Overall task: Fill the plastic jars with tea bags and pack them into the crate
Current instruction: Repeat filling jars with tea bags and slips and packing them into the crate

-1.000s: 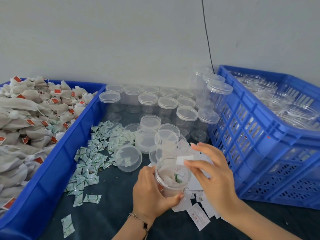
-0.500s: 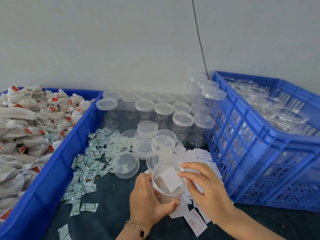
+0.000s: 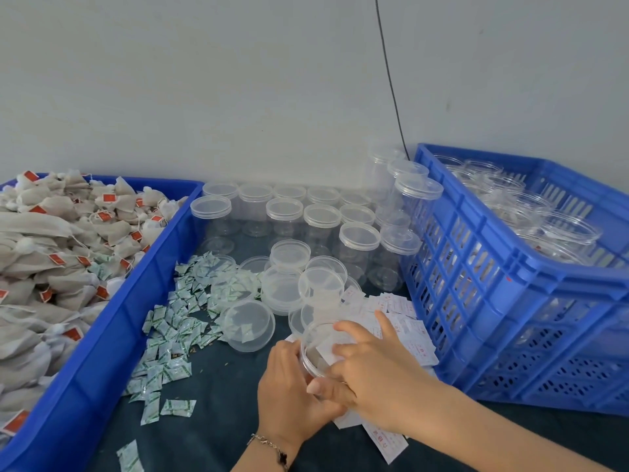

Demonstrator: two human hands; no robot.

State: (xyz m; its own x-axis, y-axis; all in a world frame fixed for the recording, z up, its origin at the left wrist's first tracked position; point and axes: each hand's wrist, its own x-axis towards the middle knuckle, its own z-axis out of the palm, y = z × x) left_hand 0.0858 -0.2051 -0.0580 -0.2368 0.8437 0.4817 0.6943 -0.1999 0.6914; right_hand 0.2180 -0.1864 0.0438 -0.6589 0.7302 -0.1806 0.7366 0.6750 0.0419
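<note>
My left hand (image 3: 292, 386) grips an open clear plastic jar (image 3: 315, 352) low over the dark table, its mouth tilted toward me. My right hand (image 3: 374, 369) is at the jar's mouth, thumb and forefinger pinching a white paper slip (image 3: 326, 349) that sits inside the opening. What else is in the jar is hard to make out. Tea bags (image 3: 51, 250) with red tags are heaped in a blue bin (image 3: 160, 267) on the left. The blue crate (image 3: 493, 284) on the right holds several clear jars (image 3: 561, 229).
Several lidded empty jars (image 3: 289, 212) stand in rows at the back against the wall. Loose lids (image 3: 248, 323) and green-white sachets (image 3: 177, 321) lie mid-table. White slips with red print (image 3: 405, 315) are spread beside the crate. A black cable (image 3: 388, 80) hangs down the wall.
My right hand has brought the white slip from above the jar down into its mouth. The left hand has kept its grip and tilted the jar toward me.
</note>
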